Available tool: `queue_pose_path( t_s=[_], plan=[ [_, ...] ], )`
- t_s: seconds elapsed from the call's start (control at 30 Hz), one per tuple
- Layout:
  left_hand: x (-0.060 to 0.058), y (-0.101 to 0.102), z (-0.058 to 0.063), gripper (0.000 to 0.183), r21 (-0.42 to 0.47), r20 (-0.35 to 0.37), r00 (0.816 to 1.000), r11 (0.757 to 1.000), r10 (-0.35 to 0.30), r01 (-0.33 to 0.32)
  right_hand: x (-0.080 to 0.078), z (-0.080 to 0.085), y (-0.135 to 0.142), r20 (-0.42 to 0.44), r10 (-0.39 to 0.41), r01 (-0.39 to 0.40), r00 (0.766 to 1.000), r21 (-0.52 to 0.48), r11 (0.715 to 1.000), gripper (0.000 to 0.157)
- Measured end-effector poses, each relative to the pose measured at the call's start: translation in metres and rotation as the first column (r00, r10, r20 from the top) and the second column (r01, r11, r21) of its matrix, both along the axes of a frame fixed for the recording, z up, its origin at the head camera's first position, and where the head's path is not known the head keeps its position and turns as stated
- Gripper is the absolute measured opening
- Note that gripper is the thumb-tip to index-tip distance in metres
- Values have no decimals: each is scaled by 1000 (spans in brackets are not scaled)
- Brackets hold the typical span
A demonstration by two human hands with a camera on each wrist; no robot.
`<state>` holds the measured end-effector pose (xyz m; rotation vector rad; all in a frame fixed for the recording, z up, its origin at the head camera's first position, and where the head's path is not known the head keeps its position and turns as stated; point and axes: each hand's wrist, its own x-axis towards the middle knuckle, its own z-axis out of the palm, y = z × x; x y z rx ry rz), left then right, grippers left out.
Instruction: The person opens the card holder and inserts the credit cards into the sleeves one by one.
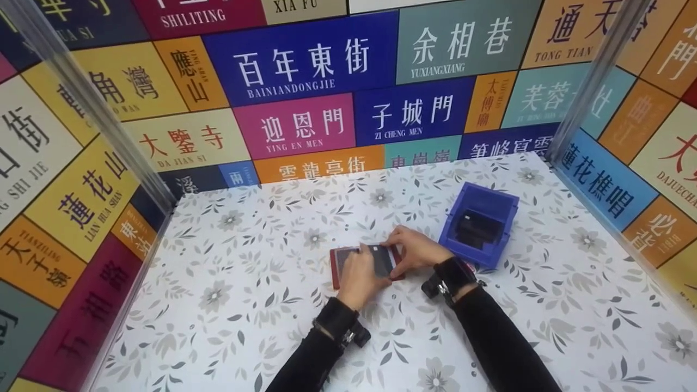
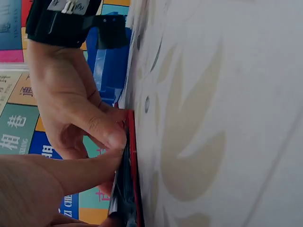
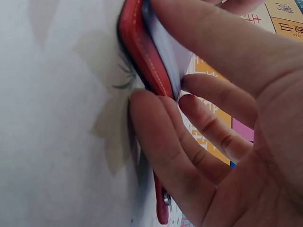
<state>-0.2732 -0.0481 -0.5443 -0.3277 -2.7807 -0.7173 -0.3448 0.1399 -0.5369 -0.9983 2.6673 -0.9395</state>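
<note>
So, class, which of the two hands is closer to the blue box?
The right hand: it is at the end of the red case nearer the blue box, while the left hand lies farther off.

Large blue panel (image 1: 302, 60): white 百年東街 above "BAINIANDONGJIE"
Grey-green panel (image 1: 464, 46): white 余相巷 above "YUXIANGXIANG"
Pink panel (image 1: 300, 126): white 迎恩門 above "YING EN MEN"
Smaller blue panel (image 1: 413, 113): white 子城門 above "ZI CHENG MEN"
Cream panel (image 1: 184, 140): red 大鑒寺 above "DA JIAN SI"
Narrow orange panel (image 1: 192, 74): 應山, with "YING SHAN" running sideways
Yellow left-hand panel (image 1: 83, 206): 蓮花山, "LIAN HUA SHAN" below
Orange left-hand panel (image 1: 39, 257): 天子嶺 and "TIANZILING"
Crimson top panel (image 1: 200, 20): "SHILITING" under characters cut by the edge
Beige top panel (image 1: 302, 10): "XIA FU"
Tan-orange panel (image 1: 566, 35): 通天, with "TONG TIAN" beneath
Light-blue panel (image 1: 605, 182): 蓮花樵唱 in dark characters
</note>
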Motion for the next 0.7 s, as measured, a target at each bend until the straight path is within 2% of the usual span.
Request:
queue_pose_path(
  t_s=[0.07,0.1,0.2,0.47,0.57,0.7],
  plan=[
    [3,3,1,99,-44,-1,1000,999,-24,24,0,0,1,0,0,0,1000,4,1000,74],
    [4,4,1,100,-56,-1,999,998,-32,32,0,-1,1,-1,-2,2,1000,8,1000,74],
    [4,4,2,97,-71,-13,999,996,-49,48,0,-1,2,6,-21,21,1000,24,1000,75],
    [-1,-6,6,90,-36,40,993,993,-111,112,1,1,1,22,-31,30,999,31,999,79],
    [-6,-18,9,94,-38,83,989,992,-119,122,1,1,1,33,-28,26,999,40,999,81],
    [-14,-42,15,105,-64,189,977,991,-103,117,0,-1,2,40,-21,20,999,33,999,80]
  ],
)
